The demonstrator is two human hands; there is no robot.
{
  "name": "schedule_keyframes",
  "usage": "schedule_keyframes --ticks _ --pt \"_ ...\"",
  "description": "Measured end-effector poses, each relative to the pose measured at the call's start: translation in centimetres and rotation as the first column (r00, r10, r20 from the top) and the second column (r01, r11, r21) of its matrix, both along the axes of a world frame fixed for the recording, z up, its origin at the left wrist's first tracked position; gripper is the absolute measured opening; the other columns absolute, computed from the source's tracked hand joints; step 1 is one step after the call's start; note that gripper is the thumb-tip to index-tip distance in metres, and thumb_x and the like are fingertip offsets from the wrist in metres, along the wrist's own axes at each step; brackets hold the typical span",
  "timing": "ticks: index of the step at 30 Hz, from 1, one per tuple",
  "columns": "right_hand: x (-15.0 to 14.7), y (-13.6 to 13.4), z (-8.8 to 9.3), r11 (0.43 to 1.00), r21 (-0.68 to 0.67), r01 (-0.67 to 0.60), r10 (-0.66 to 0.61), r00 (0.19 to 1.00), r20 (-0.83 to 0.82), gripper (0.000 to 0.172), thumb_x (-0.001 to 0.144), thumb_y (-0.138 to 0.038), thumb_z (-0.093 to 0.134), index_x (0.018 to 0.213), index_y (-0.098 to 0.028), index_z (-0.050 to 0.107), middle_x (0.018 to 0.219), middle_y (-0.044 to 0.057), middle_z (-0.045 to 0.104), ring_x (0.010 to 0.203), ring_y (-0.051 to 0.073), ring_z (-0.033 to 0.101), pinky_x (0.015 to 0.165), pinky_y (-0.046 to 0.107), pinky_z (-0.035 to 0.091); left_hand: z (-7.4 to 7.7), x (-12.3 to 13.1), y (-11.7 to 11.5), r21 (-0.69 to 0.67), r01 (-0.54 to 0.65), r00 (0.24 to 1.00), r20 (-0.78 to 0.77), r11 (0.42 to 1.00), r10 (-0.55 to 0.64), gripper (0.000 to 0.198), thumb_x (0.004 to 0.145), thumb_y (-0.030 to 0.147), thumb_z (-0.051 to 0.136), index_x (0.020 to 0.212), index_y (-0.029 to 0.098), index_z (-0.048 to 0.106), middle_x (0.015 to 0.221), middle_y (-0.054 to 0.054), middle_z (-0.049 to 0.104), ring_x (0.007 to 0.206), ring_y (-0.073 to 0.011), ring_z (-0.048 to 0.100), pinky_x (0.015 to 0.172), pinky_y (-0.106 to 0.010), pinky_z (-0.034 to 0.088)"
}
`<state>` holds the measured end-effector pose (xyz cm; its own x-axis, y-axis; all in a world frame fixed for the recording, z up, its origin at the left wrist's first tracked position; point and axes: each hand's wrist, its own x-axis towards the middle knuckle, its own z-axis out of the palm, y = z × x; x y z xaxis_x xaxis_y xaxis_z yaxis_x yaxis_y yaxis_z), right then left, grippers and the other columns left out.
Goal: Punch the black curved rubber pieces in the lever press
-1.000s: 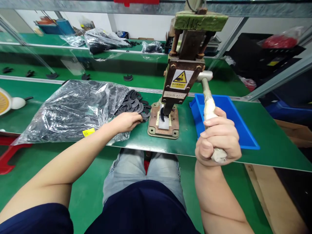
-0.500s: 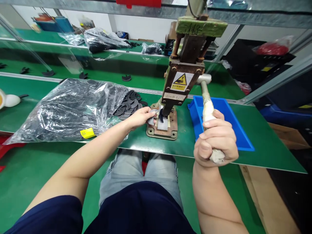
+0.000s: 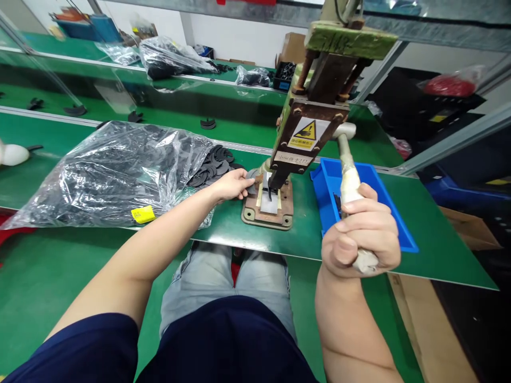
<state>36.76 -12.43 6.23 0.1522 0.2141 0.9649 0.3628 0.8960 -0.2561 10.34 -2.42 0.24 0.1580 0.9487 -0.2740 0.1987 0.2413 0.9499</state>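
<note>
My left hand (image 3: 233, 184) pinches a dark grey curved piece (image 3: 251, 181) at the left side of the press base (image 3: 267, 218). A small dark part (image 3: 270, 192) is under the ram, on the pale metal block of the press. My right hand (image 3: 363, 231) is wrapped round the taped lever handle (image 3: 349, 178) of the hand press (image 3: 305, 127), which bears a yellow warning label. Left of the press, many grey curved pieces (image 3: 213, 167) spill from the mouth of a clear plastic bag (image 3: 115, 175).
A blue tray (image 3: 393, 213) stands right of the press, with some dark pieces partly hidden inside. Behind, the green shelf (image 3: 167, 109) holds scattered curved parts, and more bags lie higher up. A white rounded object (image 3: 15, 154) sits at the far left.
The view has shifted slightly, so the press appears further right. My left hand with its grey piece has drawn back a little to the left from the block. My right hand keeps its hold.
</note>
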Motion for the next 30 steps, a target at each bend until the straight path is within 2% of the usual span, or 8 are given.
schedule_keyframes --ticks 3,6,12,18,25,30 --pt "-0.1 0.0 0.0 1.0 -0.006 0.005 -0.005 1.0 -0.016 0.043 0.091 -0.047 0.071 0.063 -0.024 0.048 0.064 -0.006 0.057 0.08 0.017 0.07 0.107 0.061 0.06 0.5 0.8 -0.1 0.026 0.059 0.997 -0.041 0.998 -0.058 0.024 0.1 0.024 0.076 0.084 0.018 0.059 0.059 0.004 0.062 0.045 -0.0066 0.053 0.048 -0.018 0.039" --pt "-0.2 -0.1 0.0 1.0 -0.01 0.011 -0.011 1.0 -0.022 0.045 0.091 -0.047 0.072 0.063 -0.024 0.047 0.064 -0.006 0.056 0.08 0.016 0.07 0.109 0.062 0.06 0.7 1.3 -0.1 0.044 0.075 0.995 -0.075 0.996 -0.071 0.03 0.099 0.025 0.077 0.077 0.017 0.058 0.058 0.004 0.06 0.046 -0.0059 0.052 0.048 -0.018 0.037" --pt "-0.4 0.1 -0.2 0.999 0.005 0.041 -0.041 0.998 -0.045 0.047 0.092 -0.052 0.072 0.063 -0.025 0.048 0.063 -0.006 0.056 0.078 0.015 0.069 0.107 0.062 0.061 0.1 1.5 0.4 0.063 0.118 0.988 -0.106 0.991 -0.111 0.032 0.1 0.03 0.076 0.077 0.018 0.058 0.059 0.001 0.064 0.047 -0.0079 0.056 0.048 -0.019 0.04" --pt "-0.5 0.4 -0.3 0.999 0.046 0.012 -0.009 0.998 -0.064 0.054 0.093 -0.051 0.074 0.059 -0.022 0.043 0.062 -0.006 0.054 0.078 0.013 0.069 0.104 0.059 0.061 -0.1 1.4 0.8 0.061 0.159 0.976 -0.159 0.985 -0.148 0.033 0.097 0.034 0.079 0.078 0.018 0.058 0.059 -0.001 0.067 0.048 -0.0088 0.058 0.047 -0.018 0.04" --pt "-0.4 0.6 -0.3 0.998 0.059 0.012 -0.008 0.998 -0.067 0.053 0.092 -0.052 0.073 0.06 -0.022 0.044 0.061 -0.006 0.053 0.075 0.013 0.068 0.102 0.057 0.062 -1.1 1.2 1.1 0.071 0.183 0.976 -0.132 0.981 -0.172 0.027 0.1 0.033 0.076 0.084 0.017 0.061 0.06 -0.002 0.069 0.049 -0.0101 0.061 0.049 -0.019 0.046" --pt "-0.4 0.6 -0.3 0.999 0.041 0.015 -0.012 0.998 -0.054 0.051 0.092 -0.05 0.073 0.061 -0.023 0.043 0.062 -0.006 0.051 0.075 0.014 0.067 0.104 0.056 0.062 -1.1 1.1 0.9 0.07 0.178 0.978 -0.124 0.981 -0.169 0.031 0.098 0.038 0.079 0.084 0.017 0.061 0.06 -0.001 0.068 0.049 -0.0095 0.061 0.049 -0.019 0.046"
